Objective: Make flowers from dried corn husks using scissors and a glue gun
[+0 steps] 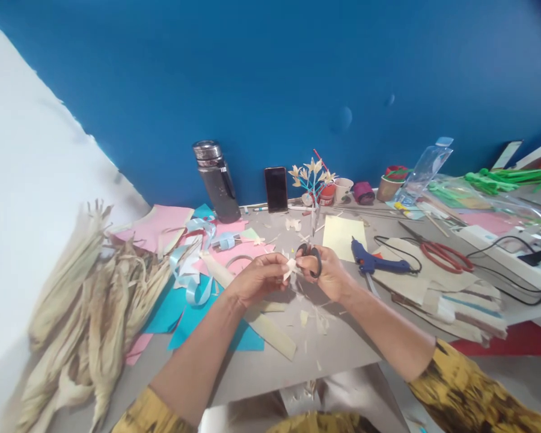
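Over the middle of the table my left hand (265, 273) pinches a small cream-coloured piece of corn husk (291, 269). My right hand (327, 273) is closed around black-handled scissors (316, 262), whose blades point away from me, and its fingertips meet the husk piece too. Loose husk scraps (313, 319) lie on the table below the hands. Beyond them, husk flowers (313, 173) on blue stems stand upright by the wall. A flat husk strip (270, 332) lies beside my left forearm.
Dried corn husks (97, 319) are heaped at the left, near coloured paper and light-blue ribbon (197, 291). A thermos (217, 183) and phone (276, 189) stand at the back. To the right lie a blue glue gun (379, 262), red-handled scissors (446, 255) and a power strip (505, 249) with cables.
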`<state>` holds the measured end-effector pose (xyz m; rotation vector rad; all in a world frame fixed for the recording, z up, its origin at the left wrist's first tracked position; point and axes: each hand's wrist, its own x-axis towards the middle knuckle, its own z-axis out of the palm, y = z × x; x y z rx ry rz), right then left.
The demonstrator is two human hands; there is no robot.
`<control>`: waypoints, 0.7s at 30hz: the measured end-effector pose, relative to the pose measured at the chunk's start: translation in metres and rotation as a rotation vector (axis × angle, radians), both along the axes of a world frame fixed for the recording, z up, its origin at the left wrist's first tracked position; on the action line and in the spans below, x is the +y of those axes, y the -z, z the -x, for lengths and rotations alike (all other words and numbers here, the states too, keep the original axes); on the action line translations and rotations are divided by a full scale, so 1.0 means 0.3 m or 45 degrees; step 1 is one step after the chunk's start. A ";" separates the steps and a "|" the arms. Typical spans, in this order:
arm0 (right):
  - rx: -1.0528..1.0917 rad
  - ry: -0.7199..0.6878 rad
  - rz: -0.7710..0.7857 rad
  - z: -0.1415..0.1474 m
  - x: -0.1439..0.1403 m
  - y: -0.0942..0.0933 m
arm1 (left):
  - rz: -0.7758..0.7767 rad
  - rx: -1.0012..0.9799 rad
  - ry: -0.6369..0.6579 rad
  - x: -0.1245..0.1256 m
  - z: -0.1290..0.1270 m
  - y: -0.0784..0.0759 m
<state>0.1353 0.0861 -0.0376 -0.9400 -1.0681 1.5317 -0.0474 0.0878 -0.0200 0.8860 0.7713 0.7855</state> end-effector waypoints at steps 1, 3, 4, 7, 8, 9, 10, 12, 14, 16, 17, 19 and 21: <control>-0.033 -0.009 -0.009 -0.002 0.002 0.005 | 0.014 -0.047 -0.051 0.002 -0.001 0.001; -0.176 -0.089 -0.071 -0.003 -0.001 0.015 | 0.023 -0.138 -0.196 0.007 -0.001 0.005; -0.262 -0.152 -0.117 -0.001 -0.005 0.020 | 0.018 -0.169 -0.271 0.010 -0.002 0.006; -0.419 -0.329 -0.222 0.012 -0.024 0.035 | -0.010 -0.202 -0.421 0.016 -0.004 0.010; -0.439 -0.360 -0.231 0.017 -0.030 0.039 | -0.017 -0.207 -0.445 0.017 -0.005 0.011; -0.454 -0.378 -0.231 0.022 -0.036 0.042 | -0.019 -0.213 -0.462 0.017 -0.006 0.012; -0.466 -0.387 -0.227 0.026 -0.040 0.044 | -0.019 -0.219 -0.472 0.017 -0.007 0.013; -0.477 -0.377 -0.216 0.030 -0.043 0.046 | -0.013 -0.228 -0.478 0.017 -0.009 0.017; -0.484 -0.358 -0.211 0.031 -0.043 0.046 | -0.011 -0.235 -0.466 0.018 -0.010 0.022; -0.491 -0.343 -0.204 0.031 -0.041 0.043 | -0.006 -0.240 -0.462 0.020 -0.011 0.026; -0.500 -0.338 -0.198 0.032 -0.040 0.041 | -0.002 -0.242 -0.464 0.020 -0.012 0.028; -0.526 -0.327 -0.176 0.035 -0.040 0.034 | 0.003 -0.242 -0.468 0.021 -0.012 0.028; -0.550 -0.321 -0.161 0.038 -0.041 0.026 | 0.002 -0.243 -0.473 0.020 -0.012 0.025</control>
